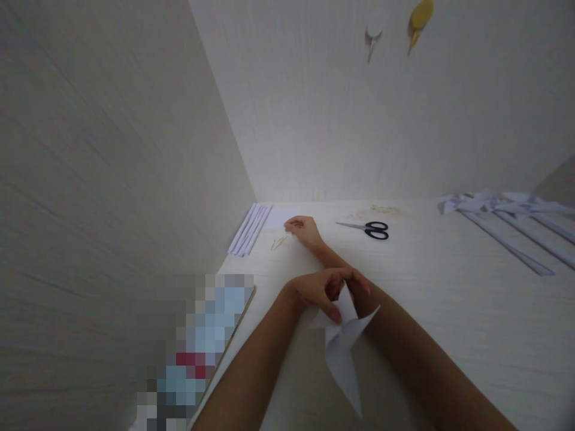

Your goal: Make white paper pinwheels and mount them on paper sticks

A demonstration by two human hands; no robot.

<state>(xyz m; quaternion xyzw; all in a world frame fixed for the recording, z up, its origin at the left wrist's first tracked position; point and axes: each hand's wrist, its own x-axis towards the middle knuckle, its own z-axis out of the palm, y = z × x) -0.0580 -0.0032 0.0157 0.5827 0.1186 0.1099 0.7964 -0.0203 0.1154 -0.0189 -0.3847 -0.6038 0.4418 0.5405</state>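
My left hand (321, 290) is closed on a white paper pinwheel (345, 341), pinching it near its middle, so part of it is hidden. One long blade of it points down toward me. My right arm passes behind the pinwheel and reaches across to the far left. There my right hand (305, 230) has its fingers drawn together at the edge of a white sheet of paper (281, 216). What those fingers hold, if anything, is too small to make out. Just in front of them lie a few thin yellowish pieces (279, 242), like small sticks or pins.
Several rolled white paper sticks (249, 230) lie by the left wall. Black-handled scissors (375, 230) lie toward the back, with small brownish bits (384, 210) behind them. Paper pinwheels on sticks (507, 206) are at the right. Two hooks (421, 15) hang on the back wall.
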